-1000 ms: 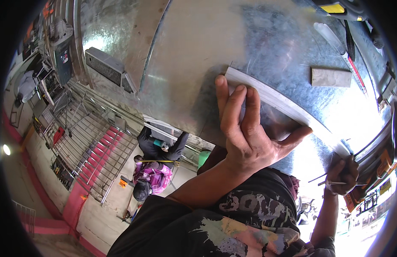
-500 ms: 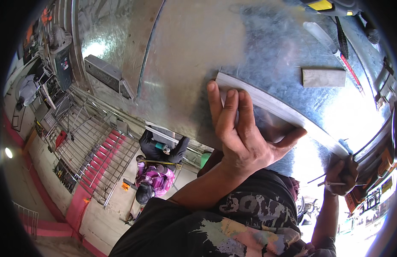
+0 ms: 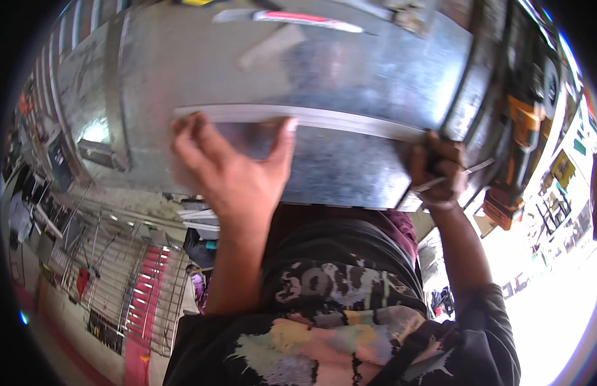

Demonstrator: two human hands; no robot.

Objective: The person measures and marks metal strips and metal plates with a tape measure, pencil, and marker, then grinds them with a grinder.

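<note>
A long, pale metal bar (image 3: 350,121) lies across a shiny sheet-metal surface (image 3: 350,170). My left hand (image 3: 231,174) has its fingers and thumb spread wide, with the tips touching the bar's near edge toward its left end. At the bar's right end, my right hand (image 3: 438,168) is closed around a thin, light rod-like tool (image 3: 475,168) that sticks out to the right. Its exact kind is hidden by the fingers and blur. Beyond the bar lie a red-and-white marker (image 3: 308,21) and a short flat metal piece (image 3: 273,46), both smeared.
On the right rests an orange-and-black cordless grinder (image 3: 525,122). A short rectangular metal block (image 3: 102,154) sits at the left of the sheet. Below left, past the bench edge, stands a wire rack (image 3: 128,283). Part of another person (image 3: 199,283) shows beside it.
My view has swung round, so the bar now runs nearly level across the picture. The left hand's thumb now touches the bar. The right hand stays at its right end with the rod.
</note>
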